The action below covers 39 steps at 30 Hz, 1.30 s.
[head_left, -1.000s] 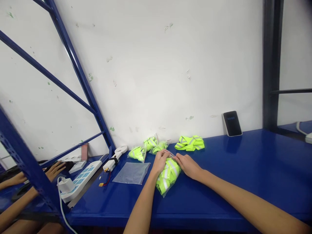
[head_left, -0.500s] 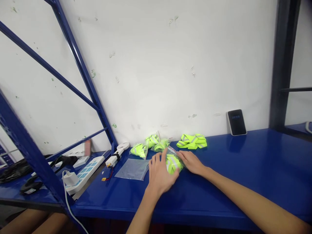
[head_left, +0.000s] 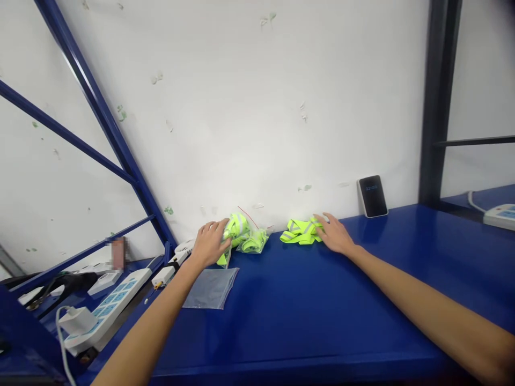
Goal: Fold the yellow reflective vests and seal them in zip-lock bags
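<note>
My left hand [head_left: 209, 244] is closed around a clear bag with a yellow-green reflective strap [head_left: 237, 225] inside, held over the pile near the wall. Just right of it lies another bagged reflective strap [head_left: 256, 241]; part of one more shows below my fingers. My right hand [head_left: 336, 236], fingers apart, is at the right end of a loose yellow-green reflective strap [head_left: 300, 231] with grey bands. Its fingertips overlap the strap's edge, not gripping it. In front of my left hand a flat, clear zip bag [head_left: 211, 289] lies on the blue table.
A black-faced white device [head_left: 373, 196] leans on the wall at the right. On the left are a power strip [head_left: 116, 305] with a white plug, a small white fan [head_left: 185, 246], wires and blue rack posts [head_left: 100, 107]. Another power strip [head_left: 502, 215] lies far right.
My left hand has carried the bagged strap left and back to the pile. My right hand has let go of the bag and moved to the loose strap. The view has shifted right.
</note>
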Each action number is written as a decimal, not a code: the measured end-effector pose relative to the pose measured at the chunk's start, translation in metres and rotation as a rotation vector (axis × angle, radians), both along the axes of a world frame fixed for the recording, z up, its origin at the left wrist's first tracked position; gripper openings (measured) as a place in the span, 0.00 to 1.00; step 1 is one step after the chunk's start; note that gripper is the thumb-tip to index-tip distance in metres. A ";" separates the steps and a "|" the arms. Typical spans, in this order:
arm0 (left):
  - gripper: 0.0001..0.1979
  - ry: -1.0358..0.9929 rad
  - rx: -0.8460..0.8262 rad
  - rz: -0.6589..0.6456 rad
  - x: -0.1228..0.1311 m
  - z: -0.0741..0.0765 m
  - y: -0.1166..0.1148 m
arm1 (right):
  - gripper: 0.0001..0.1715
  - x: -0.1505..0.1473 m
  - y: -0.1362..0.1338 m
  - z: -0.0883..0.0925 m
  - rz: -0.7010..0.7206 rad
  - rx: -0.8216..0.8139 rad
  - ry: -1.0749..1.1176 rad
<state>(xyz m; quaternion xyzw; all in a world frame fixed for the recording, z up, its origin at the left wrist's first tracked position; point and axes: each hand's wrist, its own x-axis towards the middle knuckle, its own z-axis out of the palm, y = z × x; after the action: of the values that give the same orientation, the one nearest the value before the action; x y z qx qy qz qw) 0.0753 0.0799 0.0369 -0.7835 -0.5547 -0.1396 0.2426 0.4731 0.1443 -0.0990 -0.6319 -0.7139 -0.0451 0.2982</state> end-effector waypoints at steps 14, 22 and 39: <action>0.24 -0.211 -0.081 0.110 0.000 -0.036 0.035 | 0.44 -0.017 -0.016 0.008 0.151 -0.192 0.039; 0.12 -0.388 -0.028 0.157 0.019 -0.063 0.029 | 0.32 -0.039 -0.030 0.021 0.217 -0.107 0.395; 0.26 -0.200 0.219 0.265 0.000 -0.057 0.061 | 0.33 -0.039 -0.048 0.032 0.586 -0.489 0.777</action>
<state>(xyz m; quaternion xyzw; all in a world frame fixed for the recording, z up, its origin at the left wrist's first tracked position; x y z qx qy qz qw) 0.0753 0.1413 -0.0202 -0.6548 -0.6558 -0.2431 0.2864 0.4338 0.0965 -0.0666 -0.4275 -0.6870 0.4442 0.3846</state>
